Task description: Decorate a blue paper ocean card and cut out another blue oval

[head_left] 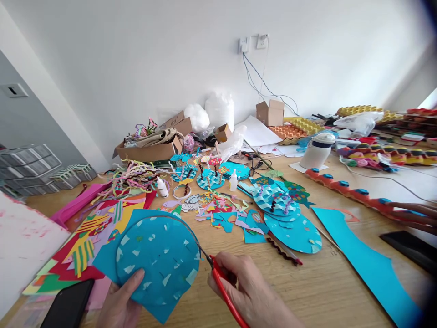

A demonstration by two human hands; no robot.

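My left hand (124, 296) grips a blue sheet of paper (164, 314) from below, its thumb pressing on a round blue disc (157, 255) that lies on the sheet. Pale torn bits dot the disc's face. My right hand (242, 287) is closed round the red handles of a pair of scissors (221, 282). Their blades reach the right edge of the sheet, close to the disc's rim. Around the disc's top, the sheet is cut along a curve. Blue paper scraps (223, 221) and decorated blue discs (293, 232) lie beyond my hands.
A black phone (68, 305) lies at the lower left beside coloured paper sheets (99, 228). Glue bottles (233, 180), pipe cleaners (136, 175) and a white jug (317, 150) stand or lie farther back. At right, another person's hand (414, 214) touches a painted egg-carton strip (358, 196).
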